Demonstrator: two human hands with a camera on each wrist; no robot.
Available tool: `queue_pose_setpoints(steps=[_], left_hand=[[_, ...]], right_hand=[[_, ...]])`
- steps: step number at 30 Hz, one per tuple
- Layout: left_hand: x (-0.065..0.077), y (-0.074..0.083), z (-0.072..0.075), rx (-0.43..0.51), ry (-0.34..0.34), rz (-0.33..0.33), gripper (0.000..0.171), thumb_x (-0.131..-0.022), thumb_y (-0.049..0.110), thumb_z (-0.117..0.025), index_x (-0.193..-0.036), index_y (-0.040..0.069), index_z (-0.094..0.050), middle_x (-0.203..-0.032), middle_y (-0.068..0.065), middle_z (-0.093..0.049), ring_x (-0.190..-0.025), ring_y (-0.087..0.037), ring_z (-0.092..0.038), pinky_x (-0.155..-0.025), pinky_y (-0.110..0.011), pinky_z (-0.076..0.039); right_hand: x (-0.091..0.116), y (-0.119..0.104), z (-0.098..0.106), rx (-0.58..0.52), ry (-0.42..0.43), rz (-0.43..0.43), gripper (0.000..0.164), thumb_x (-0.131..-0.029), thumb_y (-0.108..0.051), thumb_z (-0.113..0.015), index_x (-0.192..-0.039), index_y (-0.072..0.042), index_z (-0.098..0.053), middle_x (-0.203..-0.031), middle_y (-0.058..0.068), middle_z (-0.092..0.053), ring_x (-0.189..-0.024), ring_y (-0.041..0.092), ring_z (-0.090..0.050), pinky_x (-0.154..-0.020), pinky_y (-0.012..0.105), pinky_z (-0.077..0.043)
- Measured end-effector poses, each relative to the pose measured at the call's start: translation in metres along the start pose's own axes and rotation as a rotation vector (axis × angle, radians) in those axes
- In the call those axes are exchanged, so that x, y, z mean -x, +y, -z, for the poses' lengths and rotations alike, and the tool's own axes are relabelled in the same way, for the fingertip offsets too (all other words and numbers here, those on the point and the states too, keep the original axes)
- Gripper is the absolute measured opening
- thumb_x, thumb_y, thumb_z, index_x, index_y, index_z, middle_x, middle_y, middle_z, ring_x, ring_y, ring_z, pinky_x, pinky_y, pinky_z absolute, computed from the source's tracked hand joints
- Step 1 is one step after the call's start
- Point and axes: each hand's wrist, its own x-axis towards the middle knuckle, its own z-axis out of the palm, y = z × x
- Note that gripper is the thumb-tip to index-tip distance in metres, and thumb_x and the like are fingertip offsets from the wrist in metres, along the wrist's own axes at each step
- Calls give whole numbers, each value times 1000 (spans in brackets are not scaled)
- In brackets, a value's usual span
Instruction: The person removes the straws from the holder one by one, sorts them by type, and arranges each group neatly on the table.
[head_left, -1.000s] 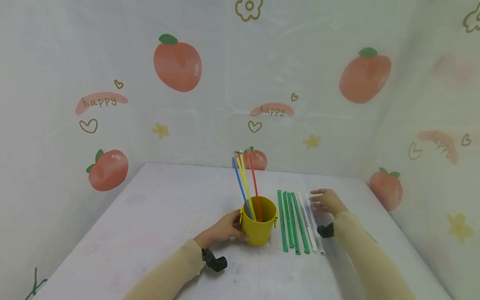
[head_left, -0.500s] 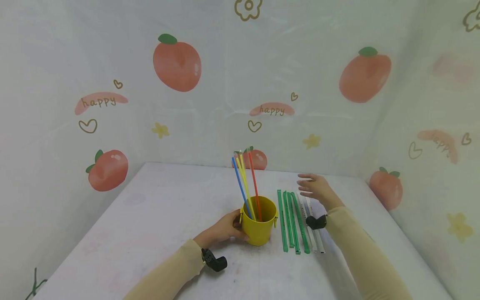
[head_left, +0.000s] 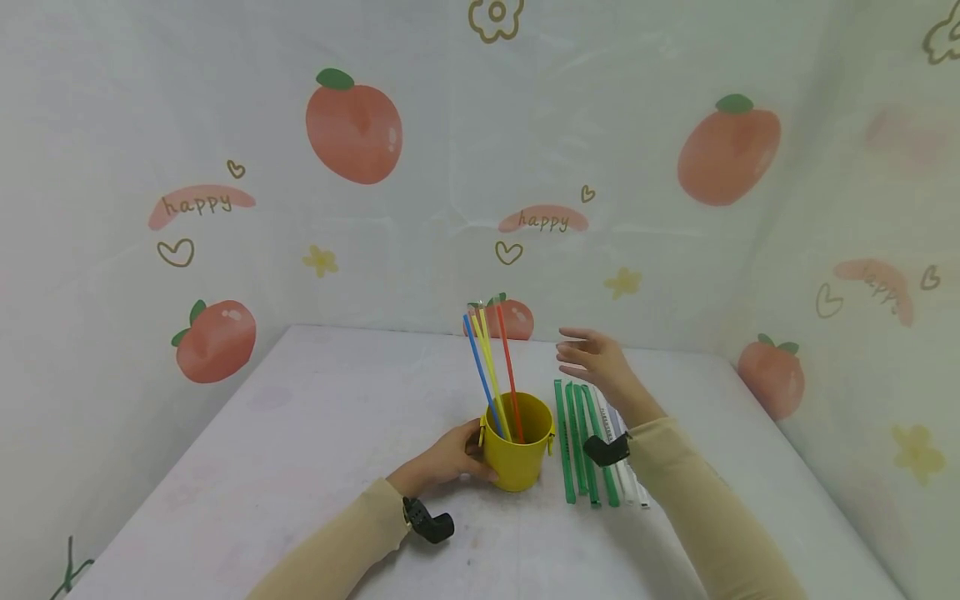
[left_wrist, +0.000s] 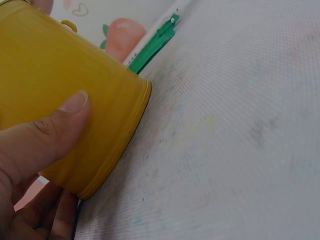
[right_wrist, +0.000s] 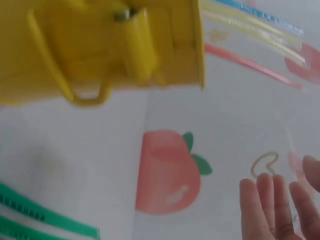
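My left hand (head_left: 446, 457) grips the left side of a small yellow bucket (head_left: 516, 465) that stands on the table. In the left wrist view its thumb (left_wrist: 47, 137) lies along the bucket wall, with other fingers under the far side, low near the base. Long drinking straws lean in the bucket: a blue straw (head_left: 480, 363), yellow straws (head_left: 489, 358) and a red straw (head_left: 507, 350). My right hand (head_left: 600, 365) is raised beyond the bucket's right side, above the far ends of the wrapped straws. Its fingers (right_wrist: 267, 205) are extended and hold nothing.
Right of the bucket lie several green-wrapped straws (head_left: 564, 454) side by side, then white-wrapped straws (head_left: 633, 490), partly hidden by the right wrist camera (head_left: 606, 450). A white curtain (head_left: 420, 275) with fruit prints closes off the back of the table (head_left: 337, 400).
My right hand has moved left and away from me, from over the white-wrapped straws towards the bucket's straws. The left hand and the bucket have stayed still.
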Motion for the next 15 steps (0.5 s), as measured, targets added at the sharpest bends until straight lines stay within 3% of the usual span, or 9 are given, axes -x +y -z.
queue_pose_setpoints(steps=[8, 15], left_hand=[[0, 0, 0, -7, -4, -8, 86, -76, 11, -81, -148, 7, -35, -150, -10, -43, -137, -31, -43, -113, -46, -37], [0, 0, 0, 3, -6, -2, 85, -76, 12, -82, -148, 8, -36, -149, -9, -44, -136, -30, -44, -112, -47, -37]], right_hand=[[3, -5, -29, -104, -49, 76, 50, -94, -7, -61, -140, 2, -44, -131, 25, -52, -106, 16, -62, -94, 33, -53], [2, -5, -47, -117, -76, 55, 49, -94, -4, -59, -141, 1, -43, -131, 24, -52, -120, 31, -58, -94, 31, -53]])
